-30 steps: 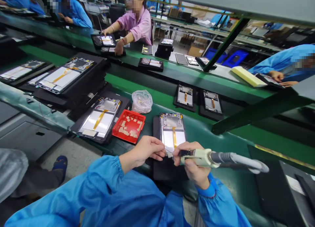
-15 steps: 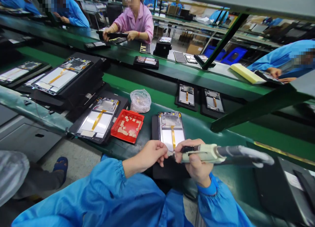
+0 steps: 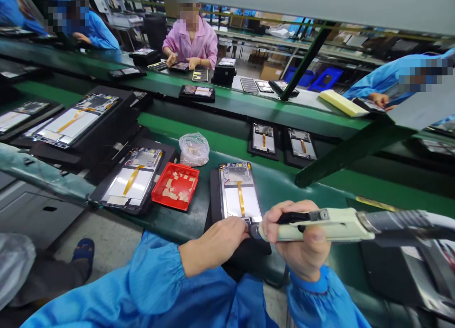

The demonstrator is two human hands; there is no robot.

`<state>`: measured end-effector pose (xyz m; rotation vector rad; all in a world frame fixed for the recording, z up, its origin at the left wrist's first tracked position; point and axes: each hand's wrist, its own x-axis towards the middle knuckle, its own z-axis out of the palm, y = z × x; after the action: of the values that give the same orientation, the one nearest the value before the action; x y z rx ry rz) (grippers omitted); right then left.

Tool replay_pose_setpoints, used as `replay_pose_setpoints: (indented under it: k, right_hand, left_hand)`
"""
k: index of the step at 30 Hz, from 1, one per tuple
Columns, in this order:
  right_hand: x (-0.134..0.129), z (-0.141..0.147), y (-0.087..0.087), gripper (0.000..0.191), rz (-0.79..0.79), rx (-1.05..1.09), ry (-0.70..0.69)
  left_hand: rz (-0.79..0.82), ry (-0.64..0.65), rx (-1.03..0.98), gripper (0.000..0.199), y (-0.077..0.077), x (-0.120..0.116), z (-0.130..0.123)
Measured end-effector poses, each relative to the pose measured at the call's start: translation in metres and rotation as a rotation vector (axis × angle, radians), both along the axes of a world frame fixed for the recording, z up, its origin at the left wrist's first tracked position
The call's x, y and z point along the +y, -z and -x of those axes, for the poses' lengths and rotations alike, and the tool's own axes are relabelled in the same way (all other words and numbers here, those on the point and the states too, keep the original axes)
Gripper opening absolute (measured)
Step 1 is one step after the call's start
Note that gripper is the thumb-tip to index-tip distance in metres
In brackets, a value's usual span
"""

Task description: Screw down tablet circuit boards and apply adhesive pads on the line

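"Are we steadying the work?"

"Yes: we're gripping the cream pen tool (image 3: 330,225) firmly in our right hand (image 3: 298,238), tip low at the tablet (image 3: 241,197) lying on its black tray (image 3: 215,200); our left hand (image 3: 213,247) is resting close by, its grip unclear."

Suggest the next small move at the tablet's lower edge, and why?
Probably draw the cream corded tool in the right hand back slightly: its tip sits right beside the left hand at the lower edge of the tablet panel, which hides the spot, so checking it first seems wise.
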<state>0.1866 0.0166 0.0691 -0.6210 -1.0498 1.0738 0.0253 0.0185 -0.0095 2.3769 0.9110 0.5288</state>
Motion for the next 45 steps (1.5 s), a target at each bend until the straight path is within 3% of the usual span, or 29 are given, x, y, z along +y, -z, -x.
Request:
replay_pose_setpoints:
  k: [7,14,22,31,45]
  right_hand:
    - [0.000,-0.002,0.004,0.030,-0.018,-0.022,-0.003]
    - [-0.003,-0.005,0.009,0.028,-0.050,-0.044,-0.048]
    - [0.000,-0.006,0.001,0.031,-0.014,-0.018,0.063]
    - [-0.001,-0.006,0.004,0.030,-0.033,-0.025,0.062]
    - [-0.002,-0.004,0.012,0.027,-0.088,-0.023,-0.077]
  left_hand:
    - [-0.165,0.054,0.066,0.024,0.002,0.000,-0.005]
    - [-0.043,0.071,0.116,0.018,-0.008,0.003,-0.003]
    - [-0.059,0.035,0.063,0.017,0.003,0.004,-0.004]
    - [-0.019,0.027,0.082,0.013,-0.004,0.007,-0.008]
    - [0.197,0.068,0.048,0.024,-0.018,0.006,-0.005]
